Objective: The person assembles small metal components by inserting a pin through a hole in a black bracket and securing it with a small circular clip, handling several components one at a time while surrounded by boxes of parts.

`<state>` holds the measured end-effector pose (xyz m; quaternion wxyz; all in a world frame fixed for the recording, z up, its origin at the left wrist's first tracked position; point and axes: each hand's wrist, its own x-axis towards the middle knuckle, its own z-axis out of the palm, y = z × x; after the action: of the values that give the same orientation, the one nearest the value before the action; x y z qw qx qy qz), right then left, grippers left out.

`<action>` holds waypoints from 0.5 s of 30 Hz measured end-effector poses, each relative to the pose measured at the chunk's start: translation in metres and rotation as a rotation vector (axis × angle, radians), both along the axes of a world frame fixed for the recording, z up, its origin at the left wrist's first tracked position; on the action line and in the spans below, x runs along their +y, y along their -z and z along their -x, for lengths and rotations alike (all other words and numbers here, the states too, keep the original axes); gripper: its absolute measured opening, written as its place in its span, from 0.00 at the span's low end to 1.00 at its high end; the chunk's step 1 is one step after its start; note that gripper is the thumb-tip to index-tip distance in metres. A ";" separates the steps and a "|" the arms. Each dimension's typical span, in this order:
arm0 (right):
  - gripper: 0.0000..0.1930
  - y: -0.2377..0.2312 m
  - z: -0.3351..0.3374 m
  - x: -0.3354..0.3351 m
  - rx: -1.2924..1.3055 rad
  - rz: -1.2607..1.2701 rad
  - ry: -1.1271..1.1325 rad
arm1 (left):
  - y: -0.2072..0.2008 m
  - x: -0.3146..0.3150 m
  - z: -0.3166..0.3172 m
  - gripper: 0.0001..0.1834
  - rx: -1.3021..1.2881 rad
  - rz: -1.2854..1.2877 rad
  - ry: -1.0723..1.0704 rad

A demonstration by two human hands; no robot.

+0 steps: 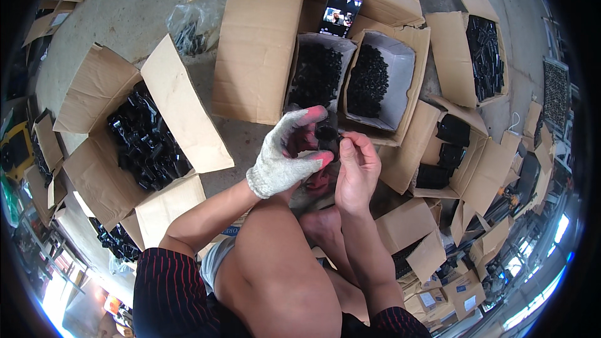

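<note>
My left hand (278, 161) wears a white knitted glove with red fingertips. Its thumb and fingers curve around a black, round, hollow-looking part (326, 136). From the right, my bare right hand (357, 172) meets the side of that part, thumb and forefinger pinched together. Whatever lies in this pinch is too small and hidden to name. Just beyond my hands, two grey bins stand side by side in a cardboard box: the left bin (345, 56) and the right bin (400, 75) both hold many small black pieces.
A phone (340, 14) with a lit screen leans behind the bins. To the left, an open carton (100, 156) is full of glossy black parts. More cartons with black parts stand at the right, including a far one (451, 56) and a nearer one (479, 166). A clear plastic bag (194, 28) lies on the floor.
</note>
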<state>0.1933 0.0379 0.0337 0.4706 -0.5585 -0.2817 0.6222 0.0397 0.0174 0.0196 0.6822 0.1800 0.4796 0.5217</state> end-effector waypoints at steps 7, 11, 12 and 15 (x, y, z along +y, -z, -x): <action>0.05 0.003 -0.006 0.001 -0.114 -0.106 -0.075 | 0.004 -0.004 0.004 0.45 0.076 -0.045 0.063; 0.06 0.001 -0.005 0.002 -0.189 -0.124 -0.104 | 0.006 -0.005 0.004 0.44 0.086 -0.056 0.071; 0.07 0.001 -0.005 0.002 -0.243 -0.144 -0.121 | 0.006 -0.005 0.004 0.44 0.101 -0.072 0.083; 0.09 0.001 -0.006 0.001 -0.370 -0.188 -0.167 | 0.009 -0.003 0.006 0.42 0.161 -0.134 0.092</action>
<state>0.1993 0.0391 0.0329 0.4076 -0.5917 -0.4653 0.5170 0.0342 0.0146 0.0109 0.6510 0.2882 0.4884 0.5046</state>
